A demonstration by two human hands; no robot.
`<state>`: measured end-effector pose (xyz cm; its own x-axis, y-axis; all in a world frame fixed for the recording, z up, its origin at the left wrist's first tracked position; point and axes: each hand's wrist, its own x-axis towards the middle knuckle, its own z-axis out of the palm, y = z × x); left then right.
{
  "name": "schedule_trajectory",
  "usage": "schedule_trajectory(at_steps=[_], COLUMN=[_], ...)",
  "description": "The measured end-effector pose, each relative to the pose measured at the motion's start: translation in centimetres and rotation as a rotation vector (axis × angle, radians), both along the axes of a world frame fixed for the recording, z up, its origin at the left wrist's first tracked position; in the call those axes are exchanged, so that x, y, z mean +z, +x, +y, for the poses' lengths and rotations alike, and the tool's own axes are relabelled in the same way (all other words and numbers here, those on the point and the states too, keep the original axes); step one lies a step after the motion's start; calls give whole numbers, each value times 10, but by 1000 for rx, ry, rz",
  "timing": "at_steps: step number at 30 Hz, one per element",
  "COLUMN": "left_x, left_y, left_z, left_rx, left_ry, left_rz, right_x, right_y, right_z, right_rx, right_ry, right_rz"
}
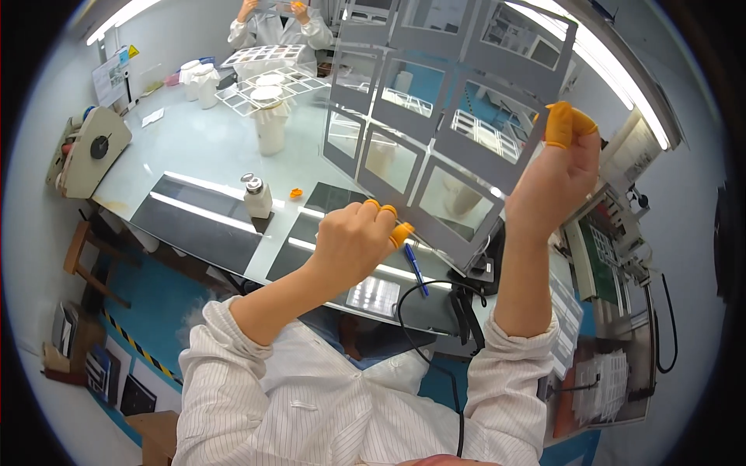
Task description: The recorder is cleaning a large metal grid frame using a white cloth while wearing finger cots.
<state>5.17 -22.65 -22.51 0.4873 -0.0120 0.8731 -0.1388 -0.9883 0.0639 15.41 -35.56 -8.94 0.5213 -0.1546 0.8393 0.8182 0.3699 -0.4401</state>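
Head view: 2 hands (pixel 350 241) (pixel 553 182) grip gray windowed sheet (pixel 466 147); wall notice (pixel 109 80) unreadable.

One metal-topped bottle (pixel 257 198) stands here — right of it, one orange scrap (pixel 296 193), then one blue pen (pixel 416 268) and one raised grey windowed panel (pixel 475 161); two dark mats (pixel 190 221), one to either side; beyond it, at least three white tubs (pixel 270 136).

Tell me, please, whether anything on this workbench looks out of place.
A small orange piece lies loose beside the pump bottle; it resembles the finger covers on the right hand, so it looks stray.
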Motion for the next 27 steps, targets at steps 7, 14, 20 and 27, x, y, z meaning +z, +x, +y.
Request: schedule_trajectory(at_steps=[7, 14, 20, 27], left_x=[-15, -24, -54, -101], left_y=[-1, -60, -117, -137], left_z=[39, 103, 135, 152], left_rx=[273, 54, -376, -294], left_ry=[-78, -715, -1214, -1392], left_rz=[-87, -91, -283, -521], right_x=[1, -38, -142, -180], right_y=[-20, 40, 96, 154], right_z=[45, 37, 49, 101], right_rx=[111, 328, 531, 628], right_ry=[-288, -719, -792, -307], right_rz=[-242, 345, 1060, 1275])
